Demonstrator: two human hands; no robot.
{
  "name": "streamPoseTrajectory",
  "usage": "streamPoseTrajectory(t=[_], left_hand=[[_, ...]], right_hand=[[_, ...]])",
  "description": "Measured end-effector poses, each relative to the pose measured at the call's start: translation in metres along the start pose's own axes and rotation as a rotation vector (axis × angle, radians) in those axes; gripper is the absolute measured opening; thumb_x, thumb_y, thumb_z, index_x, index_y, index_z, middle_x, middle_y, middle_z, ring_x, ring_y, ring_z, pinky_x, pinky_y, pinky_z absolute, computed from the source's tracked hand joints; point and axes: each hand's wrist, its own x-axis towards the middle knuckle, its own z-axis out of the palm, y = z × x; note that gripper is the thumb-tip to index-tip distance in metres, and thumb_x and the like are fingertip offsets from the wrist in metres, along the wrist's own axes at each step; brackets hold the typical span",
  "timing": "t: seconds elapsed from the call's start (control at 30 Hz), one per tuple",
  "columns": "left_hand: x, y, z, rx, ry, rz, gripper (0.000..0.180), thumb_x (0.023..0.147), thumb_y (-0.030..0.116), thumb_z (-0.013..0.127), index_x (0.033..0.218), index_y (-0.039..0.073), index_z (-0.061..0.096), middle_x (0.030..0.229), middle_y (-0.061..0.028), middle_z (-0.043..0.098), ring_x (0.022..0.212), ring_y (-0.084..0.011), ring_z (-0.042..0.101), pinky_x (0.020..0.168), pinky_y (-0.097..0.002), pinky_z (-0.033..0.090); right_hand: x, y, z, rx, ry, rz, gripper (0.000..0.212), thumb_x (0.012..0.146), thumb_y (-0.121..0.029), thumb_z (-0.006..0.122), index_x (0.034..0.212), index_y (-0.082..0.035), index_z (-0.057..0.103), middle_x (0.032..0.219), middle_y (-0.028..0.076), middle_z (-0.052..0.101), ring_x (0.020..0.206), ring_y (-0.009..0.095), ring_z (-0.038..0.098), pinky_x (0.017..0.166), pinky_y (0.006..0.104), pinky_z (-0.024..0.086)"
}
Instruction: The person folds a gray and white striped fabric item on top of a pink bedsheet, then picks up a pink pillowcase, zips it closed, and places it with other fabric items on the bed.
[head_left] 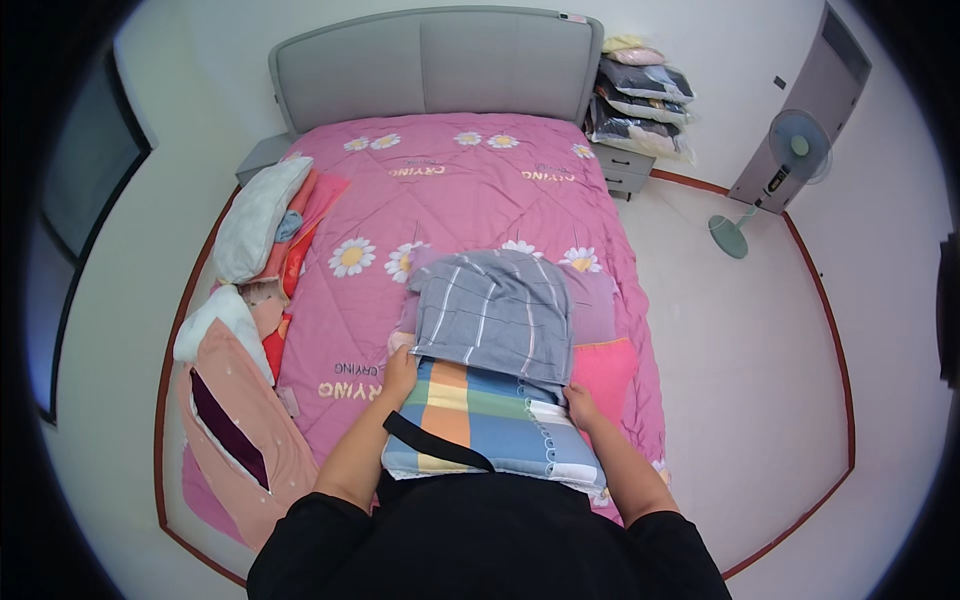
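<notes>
Down at the near edge of the bed we saw a grey pillowcase with thin pale stripes, pulled partway over a pillow patterned in blocks of orange, yellow, green and blue. The grey cover was rumpled at its open hem and hid the far half of the pillow; the near half lay bare, with a white band and a row of small dots along one side. Our left hand gripped the hem at its left corner, fingers curled into the cloth. Our right hand pinched the hem at the right corner. Both lay on a pink quilt printed with daisies, and a black strap crossed the pillow's near corner.
</notes>
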Motion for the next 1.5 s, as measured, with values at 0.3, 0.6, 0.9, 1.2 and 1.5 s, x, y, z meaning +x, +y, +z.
streamPoseTrajectory(t=[0.3,0.6,0.9,1.2,1.5], left_hand=[[-0.006,0.048,-0.023,-0.253,-0.081,0.024,0.018,0.077,0.014,0.044,0.080,-0.002,0.053,0.067,-0.0215,0.054,0.065,-0.0333,0.055,0.057,-0.0373,0.041],[-0.027,0.036,-0.047,-0.159,-0.242,-0.018,0.030,0.060,0.020,0.069,0.082,0.003,0.057,0.065,-0.0133,0.058,0.062,-0.0282,0.058,0.055,-0.0320,0.043],[-0.004,-0.014,0.006,0.233,-0.212,0.213,0.032,0.064,0.008,0.058,0.094,0.003,0.051,0.083,-0.0214,0.055,0.080,-0.0329,0.055,0.071,-0.0412,0.043],[0.016,0.016,0.038,0.478,-0.459,0.267,0.019,0.068,0.003,0.048,0.086,0.000,0.053,0.086,-0.0184,0.053,0.083,-0.0340,0.053,0.072,-0.0406,0.043],[0.008,-0.006,0.049,0.399,-0.361,0.229,0.015,0.076,0.005,0.040,0.083,-0.002,0.050,0.081,-0.0217,0.056,0.077,-0.0356,0.056,0.068,-0.0424,0.045]], right_hand=[[-0.063,-0.084,-0.006,-0.091,0.037,-0.121,0.028,0.070,-0.018,0.060,0.092,0.000,0.057,0.079,0.008,0.059,0.073,0.014,0.055,0.067,0.0270,0.043],[-0.059,-0.098,-0.003,-0.439,-0.113,-0.084,0.026,0.066,-0.017,0.063,0.084,0.000,0.058,0.071,0.010,0.059,0.067,0.017,0.055,0.061,0.0297,0.043],[-0.021,-0.095,0.016,-1.216,-0.027,-0.182,0.028,0.066,-0.024,0.058,0.085,-0.003,0.056,0.080,0.019,0.057,0.080,0.033,0.056,0.070,0.0413,0.044],[0.025,-0.070,0.080,-1.483,0.008,-0.292,0.025,0.068,-0.015,0.054,0.088,-0.002,0.053,0.089,0.015,0.056,0.083,0.028,0.055,0.072,0.0364,0.045],[0.014,-0.066,0.071,-1.478,0.096,-0.399,0.016,0.075,-0.012,0.043,0.081,-0.006,0.056,0.086,0.011,0.057,0.081,0.026,0.055,0.068,0.0358,0.045]])
